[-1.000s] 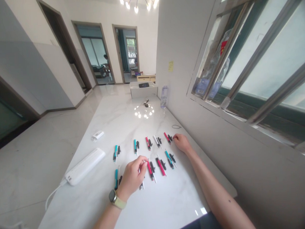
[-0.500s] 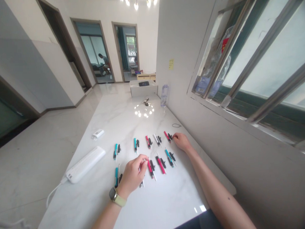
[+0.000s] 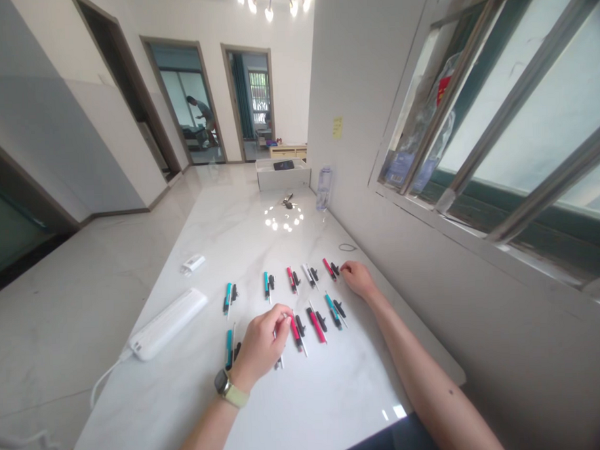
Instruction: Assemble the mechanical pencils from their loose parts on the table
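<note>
1. The left hand (image 3: pixel 259 348) and the right hand (image 3: pixel 358 280) are apart, and both are over the table (image 3: pixel 311 402).
2. The left hand pinches a thin white stick (image 3: pixel 281 361) in its fingers, and the lower end of the stick shows under the hand. A watch (image 3: pixel 225 387) is on the left wrist.
3. The fingertips (image 3: pixel 343 269) of the right hand are at a black clip (image 3: pixel 335 269), touching it or just beside it. I cannot tell if the hand holds it.
4. Pens (image 3: pixel 296 333) lie in two rows between the hands and to the left of them. They are pink, teal or white, and each one has a black clip beside it.
5. Left of the left hand there is a white power strip (image 3: pixel 168 323) with a cord. Farther forward there is a small white packet (image 3: pixel 193 263).
6. Just ahead of the right hand lies a dark loop (image 3: pixel 347 247).
7. Far ahead of the hands are keys (image 3: pixel 288 200), a water bottle (image 3: pixel 323 188) and a white box (image 3: pixel 282 174) with a phone (image 3: pixel 283 165) on it.
</note>
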Available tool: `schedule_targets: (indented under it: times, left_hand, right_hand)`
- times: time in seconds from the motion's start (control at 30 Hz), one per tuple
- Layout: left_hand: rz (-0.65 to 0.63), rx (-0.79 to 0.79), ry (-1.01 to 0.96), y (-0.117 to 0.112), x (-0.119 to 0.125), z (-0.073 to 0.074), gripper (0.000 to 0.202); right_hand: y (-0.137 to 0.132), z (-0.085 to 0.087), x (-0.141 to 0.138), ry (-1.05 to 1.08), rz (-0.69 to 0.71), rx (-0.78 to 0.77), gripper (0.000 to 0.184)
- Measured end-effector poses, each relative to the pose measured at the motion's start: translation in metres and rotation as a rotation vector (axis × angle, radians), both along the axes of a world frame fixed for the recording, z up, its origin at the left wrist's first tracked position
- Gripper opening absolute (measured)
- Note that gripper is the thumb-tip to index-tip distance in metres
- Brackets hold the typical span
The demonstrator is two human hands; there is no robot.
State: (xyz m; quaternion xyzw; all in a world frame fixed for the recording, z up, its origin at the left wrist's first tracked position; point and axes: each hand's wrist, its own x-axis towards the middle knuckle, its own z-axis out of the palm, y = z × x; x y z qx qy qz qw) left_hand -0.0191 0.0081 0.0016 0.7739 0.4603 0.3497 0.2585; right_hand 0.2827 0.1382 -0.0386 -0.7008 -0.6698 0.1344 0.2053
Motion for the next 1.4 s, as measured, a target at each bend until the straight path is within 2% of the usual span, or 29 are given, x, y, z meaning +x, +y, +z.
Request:
schedule_targets:
  times: [0.13, 0.5, 1.13, 1.27, 1.4]
  left_hand:
    - [-0.001, -0.001, 0.004, 0.0, 0.0, 0.0, 0.012]
    - [0.005, 0.013, 0.003, 0.0, 0.0, 0.001, 0.012]
    - [0.019, 0.025, 0.002, -0.001, 0.001, 0.002, 0.015]
    - [0.091, 0.055, -0.025, 0.002, 0.0, 0.001, 0.014]
    - [0.299, 0.079, -0.147, 0.014, -0.019, 0.002, 0.013]
  right_hand:
    - [0.002, -0.003, 0.0, -0.02, -0.022, 0.013, 0.034]
    - [0.003, -0.005, 0.0, -0.043, 0.028, 0.011, 0.034]
    - [0.002, -0.005, -0.001, -0.04, -0.023, 0.039, 0.031]
    - [0.001, -0.005, -0.002, -0.033, -0.039, 0.081, 0.032]
    - [0.0, -0.004, -0.002, -0.029, -0.042, 0.131, 0.034]
